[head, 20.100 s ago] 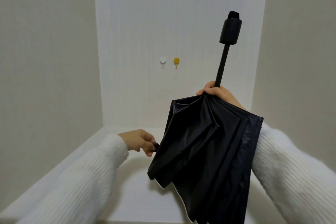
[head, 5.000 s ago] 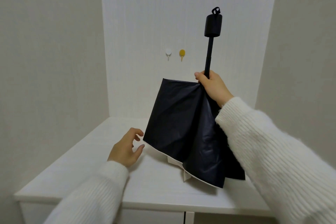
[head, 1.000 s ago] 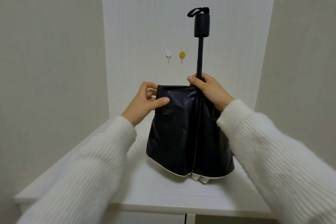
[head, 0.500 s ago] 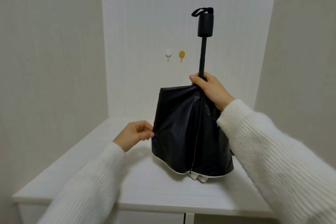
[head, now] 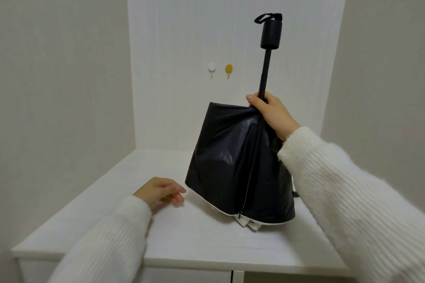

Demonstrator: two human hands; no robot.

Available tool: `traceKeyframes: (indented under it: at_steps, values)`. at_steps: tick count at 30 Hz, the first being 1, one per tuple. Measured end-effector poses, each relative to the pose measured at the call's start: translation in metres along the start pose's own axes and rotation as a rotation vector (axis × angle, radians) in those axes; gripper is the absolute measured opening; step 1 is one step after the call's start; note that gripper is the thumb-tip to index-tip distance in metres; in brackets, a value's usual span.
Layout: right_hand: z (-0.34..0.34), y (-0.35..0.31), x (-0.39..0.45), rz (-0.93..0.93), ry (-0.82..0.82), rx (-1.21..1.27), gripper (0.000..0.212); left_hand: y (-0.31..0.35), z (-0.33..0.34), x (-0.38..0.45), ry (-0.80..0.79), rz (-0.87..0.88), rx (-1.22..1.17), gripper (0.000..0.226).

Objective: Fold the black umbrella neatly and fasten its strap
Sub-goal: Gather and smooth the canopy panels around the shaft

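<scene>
The black umbrella (head: pixel 234 163) stands upside down, its tip end resting on the white table (head: pixel 197 243). Its canopy hangs loose in wide folds with a pale hem at the bottom. The thin shaft rises to the black handle (head: pixel 271 34), which has a wrist loop on top. My right hand (head: pixel 270 114) grips the shaft where the canopy gathers. My left hand (head: pixel 162 192) hovers low over the table just left of the canopy's lower corner, fingers loosely apart, holding nothing. The fastening strap is not visible.
Walls close in on three sides of the table. Two small hooks are stuck on the back wall, a white hook (head: pixel 211 68) and a yellow hook (head: pixel 228 69). The table's front edge runs near the bottom of the view.
My left hand slid down from the canopy's top edge to its lower left corner and let go. The umbrella tilted slightly right. My right hand kept its grip on the shaft.
</scene>
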State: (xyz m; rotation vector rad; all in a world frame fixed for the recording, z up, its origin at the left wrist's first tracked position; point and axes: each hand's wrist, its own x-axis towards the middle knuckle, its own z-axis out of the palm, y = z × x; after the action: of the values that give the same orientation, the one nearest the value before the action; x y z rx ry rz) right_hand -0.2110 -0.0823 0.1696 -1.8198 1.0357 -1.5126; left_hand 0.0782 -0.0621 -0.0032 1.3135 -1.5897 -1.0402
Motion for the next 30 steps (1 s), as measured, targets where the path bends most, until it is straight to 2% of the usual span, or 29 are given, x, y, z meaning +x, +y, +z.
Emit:
traceKeyframes:
  at_steps: [2,5,6,9,13,17,19,21,23,28,30]
  values:
    - [0.000,0.001,0.000,0.001,0.002,0.001,0.019,0.013,-0.001,0.000,0.087,0.093,0.043,0.018]
    - [0.004,-0.001,0.000,-0.008,-0.010,-0.010,0.020,0.039,0.008,0.001,0.031,0.196,-0.003,0.038]
    - [0.005,-0.001,0.000,-0.011,-0.011,-0.014,0.019,0.043,0.010,0.003,0.002,0.204,0.006,0.037]
    - [0.007,-0.003,-0.001,-0.017,-0.019,-0.020,0.018,0.041,0.012,0.007,0.023,0.206,0.067,0.016]
    - [0.008,-0.007,-0.003,-0.023,-0.031,-0.071,0.021,0.036,0.002,0.006,0.145,0.196,-0.020,0.026]
    - [0.014,-0.010,-0.004,-0.023,-0.044,-0.097,0.028,0.030,-0.005,0.009,0.086,0.090,0.103,0.015]
    - [0.015,-0.013,-0.004,0.000,-0.049,-0.107,0.033,0.034,-0.003,0.008,0.227,0.117,0.146,0.015]
    - [0.014,-0.014,-0.003,0.048,-0.073,-0.110,0.037,0.047,0.002,0.003,0.461,0.243,0.142,0.016]
    - [0.011,-0.015,-0.001,0.100,-0.106,-0.090,0.035,0.070,0.011,-0.003,0.566,0.353,0.081,0.021]
    - [0.004,-0.020,-0.003,0.108,-0.171,-0.154,0.029,0.123,0.028,-0.002,0.399,0.444,-0.023,0.049]
    - [0.001,-0.021,-0.005,0.141,-0.182,-0.098,0.030,0.135,0.033,0.000,0.448,0.489,0.013,0.052]
